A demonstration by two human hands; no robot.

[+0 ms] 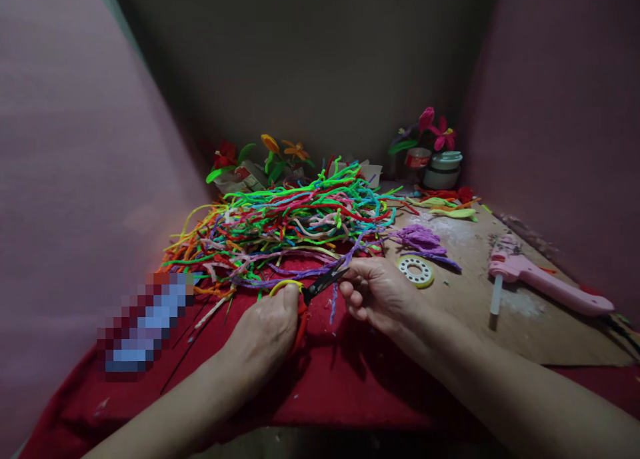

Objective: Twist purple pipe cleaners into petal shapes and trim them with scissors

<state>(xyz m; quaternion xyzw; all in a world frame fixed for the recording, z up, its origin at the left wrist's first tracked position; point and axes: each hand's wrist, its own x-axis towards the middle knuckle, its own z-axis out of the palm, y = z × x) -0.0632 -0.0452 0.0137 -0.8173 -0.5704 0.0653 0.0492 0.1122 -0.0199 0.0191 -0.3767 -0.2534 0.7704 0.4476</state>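
Note:
My left hand (265, 332) is closed round the red-and-yellow handles of a pair of scissors (320, 286), whose black blades point right and up. My right hand (373, 289) pinches a purple pipe cleaner (353, 252) just past the blade tips; the strand runs up into the heap. A big tangled heap of coloured pipe cleaners (285, 226) lies right behind both hands on a red cloth (340, 386).
A pink glue gun (540, 282) lies on a brown board (500, 326) at the right. A yellow-white ring (415, 270) and a purple bundle (423, 239) sit near my right hand. Pipe-cleaner flowers (435, 132) and small pots (443, 169) stand at the back. Pink walls close in on both sides.

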